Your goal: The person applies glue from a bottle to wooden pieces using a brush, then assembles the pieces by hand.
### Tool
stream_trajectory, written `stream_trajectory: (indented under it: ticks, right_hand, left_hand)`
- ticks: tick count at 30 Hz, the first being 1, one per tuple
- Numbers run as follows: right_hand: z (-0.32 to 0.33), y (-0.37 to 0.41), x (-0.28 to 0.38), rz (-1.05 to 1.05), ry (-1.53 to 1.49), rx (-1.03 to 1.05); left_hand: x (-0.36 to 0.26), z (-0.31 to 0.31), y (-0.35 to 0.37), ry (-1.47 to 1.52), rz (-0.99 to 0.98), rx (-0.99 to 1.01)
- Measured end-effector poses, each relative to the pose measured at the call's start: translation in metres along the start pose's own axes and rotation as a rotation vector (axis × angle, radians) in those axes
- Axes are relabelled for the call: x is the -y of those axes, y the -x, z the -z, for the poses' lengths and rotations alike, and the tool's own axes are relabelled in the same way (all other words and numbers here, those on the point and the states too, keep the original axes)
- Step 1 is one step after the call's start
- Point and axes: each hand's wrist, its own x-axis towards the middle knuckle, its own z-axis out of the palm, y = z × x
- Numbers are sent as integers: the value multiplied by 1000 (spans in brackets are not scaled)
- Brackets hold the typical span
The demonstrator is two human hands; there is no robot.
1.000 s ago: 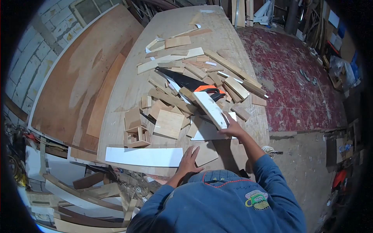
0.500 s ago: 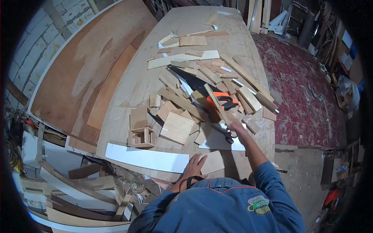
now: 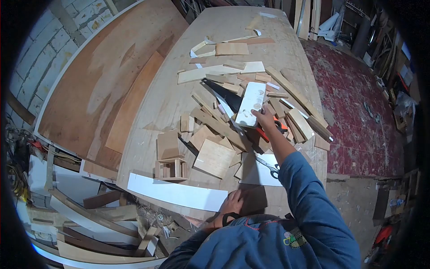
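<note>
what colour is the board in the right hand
White on its upturned face, the board in the right hand; head view.

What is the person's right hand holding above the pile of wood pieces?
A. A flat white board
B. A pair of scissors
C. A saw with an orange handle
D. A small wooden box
A: the right hand has its grip on the near end of the flat white board, while the saw and the scissors lie on the table, untouched.
</note>
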Motion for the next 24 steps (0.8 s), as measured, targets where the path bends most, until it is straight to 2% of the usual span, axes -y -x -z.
stream_trajectory:
  ticks: [1,2,3,5,6,9,11,12,13,14,15,16,17,19,21,23,24]
  right_hand:
    - [2,-1,-3,-26,-1,-28]
    - [6,-16,-33,14,58,-80]
    - [13,-11,-35,7,62,-88]
    - [32,14,-34,-218,-303,14]
    - [40,28,-31,-204,-132,4]
    - [49,78,-20,-247,-80,-31]
    - [50,120,-6,-215,-83,15]
    - [53,144,-4,-194,-136,104]
    - [58,169,17,-299,-196,179]
    - [67,193,45,-249,-118,243]
    - [78,215,70,-110,-123,228]
    - [102,232,102,61,-15,213]
    - [125,248,140,148,-10,124]
    - [183,278,181,320,164,-139]
    - [237,314,195,468,146,-167]
    - [277,361,177,272,294,-95]
    - [285,380,169,-7,441,-76]
  left_hand:
    - [-9,16,-2,2,-2,5]
    - [-17,34,-3,-44,-99,45]
    - [-28,55,-6,-87,-197,88]
    - [-45,79,-8,-41,-186,126]
    - [-48,84,-10,-3,-170,154]
    - [-42,77,-13,-9,-202,150]
    - [-45,77,-14,-1,-154,189]
    - [-44,77,-15,19,-184,174]
    - [-41,76,-16,39,-215,154]
    - [-37,68,-14,-46,-148,212]
    - [-35,61,-12,-136,-83,269]
    - [-49,75,-19,157,-110,133]
    - [-49,72,-18,248,-171,11]
    - [-46,72,-17,34,-212,43]
    - [-47,73,-17,0,-227,85]
    - [-48,72,-16,0,-219,81]
    - [-49,72,-16,21,-226,68]
